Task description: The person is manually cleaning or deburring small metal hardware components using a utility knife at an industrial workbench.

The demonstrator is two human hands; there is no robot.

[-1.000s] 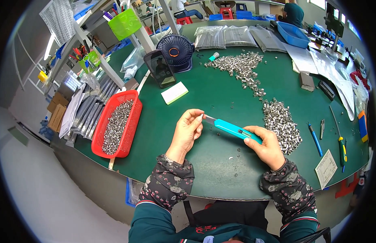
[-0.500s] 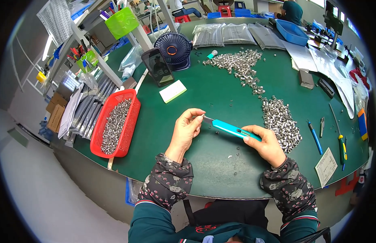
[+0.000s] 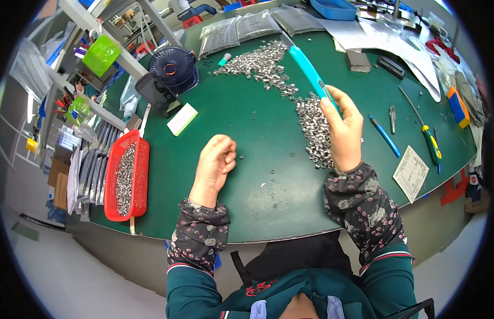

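My right hand [image 3: 345, 130] grips a teal utility knife [image 3: 308, 68] by its rear end, its blade pointing away and up toward the far side of the table. Behind that hand lies a near pile of small metal rings [image 3: 313, 130]. My left hand [image 3: 214, 165] is closed, with fingers curled together above the green tabletop [image 3: 247, 196]. What it holds, if anything, is hidden by the fingers. Farther back spreads a second pile of small metal parts [image 3: 257, 64], with the knife's blade in front of its right end.
At left stands a red basket [image 3: 144, 175] of metal parts. A phone [image 3: 156, 94] leans near a dark fan [image 3: 174, 68], with a notepad [image 3: 182, 119] before it. On the right lie a blue pen-like tool [image 3: 384, 135], a screwdriver [image 3: 431, 143] and a paper slip [image 3: 411, 173].
My hands have parted. The knife has swung from pointing at my left fingers to pointing away, up and far. My view has turned to the right.
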